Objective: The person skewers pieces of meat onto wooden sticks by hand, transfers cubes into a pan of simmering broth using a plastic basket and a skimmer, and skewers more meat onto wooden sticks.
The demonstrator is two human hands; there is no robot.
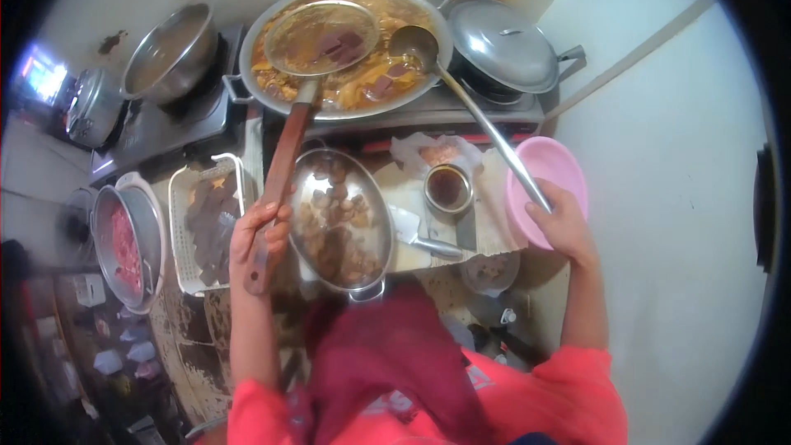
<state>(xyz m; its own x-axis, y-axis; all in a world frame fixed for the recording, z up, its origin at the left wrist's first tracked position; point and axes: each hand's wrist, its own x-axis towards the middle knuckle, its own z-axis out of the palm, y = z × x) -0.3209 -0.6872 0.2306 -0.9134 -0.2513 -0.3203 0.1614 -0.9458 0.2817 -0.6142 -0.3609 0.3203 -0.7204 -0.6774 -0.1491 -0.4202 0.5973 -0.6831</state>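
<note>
My left hand is closed around the wooden handle of a round strainer. The strainer's bowl is over the large metal pot, with dark reddish-brown blocks in it. My right hand grips the long metal handle of a ladle. The ladle's bowl is at the right part of the same pot, at the surface of an orange-yellow stew. A few similar reddish-brown blocks show in the stew near the ladle.
An oval metal pan with brownish pieces sits before me. To its right are a cleaver, a cup of dark sauce and a pink basin. Left are a white basket and a bowl of red meat. A lidded pan stands behind.
</note>
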